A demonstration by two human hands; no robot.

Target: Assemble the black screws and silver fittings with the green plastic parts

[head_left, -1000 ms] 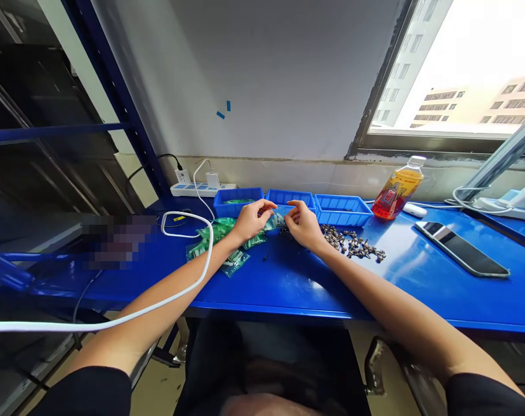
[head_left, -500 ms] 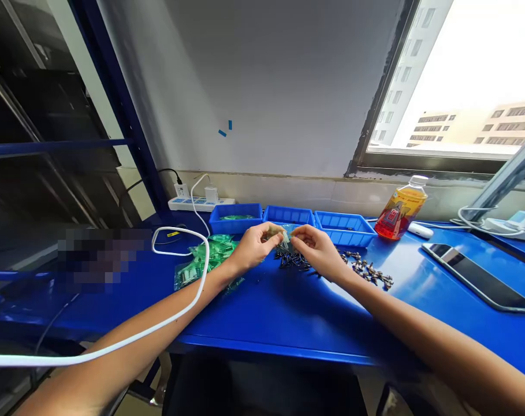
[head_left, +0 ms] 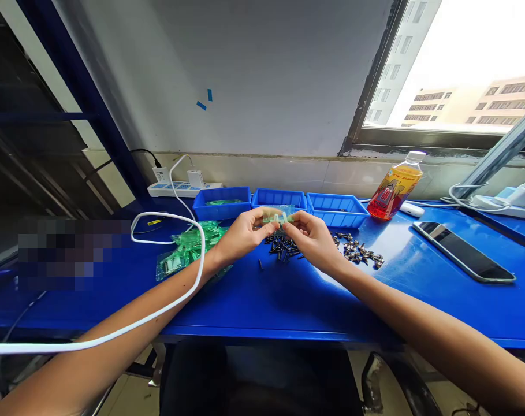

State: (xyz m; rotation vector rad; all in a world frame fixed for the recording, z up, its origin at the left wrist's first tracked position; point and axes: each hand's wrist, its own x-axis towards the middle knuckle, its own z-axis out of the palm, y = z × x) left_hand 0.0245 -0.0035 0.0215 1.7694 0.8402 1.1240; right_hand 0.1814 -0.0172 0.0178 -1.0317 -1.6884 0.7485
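Note:
A small clear plastic bag (head_left: 280, 214) with pale greenish pieces in it hangs between my hands above the blue table (head_left: 262, 306). My left hand (head_left: 250, 234) pinches its left side between thumb and fingers. On the other side, my right hand (head_left: 315, 238) is closed on the bag's right part, the thumbs almost meeting. Right below lies a pile of small black screws (head_left: 282, 247), partly hidden by the hands. Bronze-coloured screws (head_left: 361, 252) are scattered to the right of my right hand. Left of my left hand is a heap of green-tinted plastic bags (head_left: 186, 248).
Blue bins stand along the back: a left bin (head_left: 199, 209), a middle bin (head_left: 279, 196) and a right bin (head_left: 344, 218). A white cable (head_left: 175, 309) crosses over my left forearm. At right are a drink bottle (head_left: 394, 188) and a phone (head_left: 465, 253).
My hands have come closer together, and both now grip the bag with thumbs near each other. The camera view has shifted, so the table things appear further left and higher.

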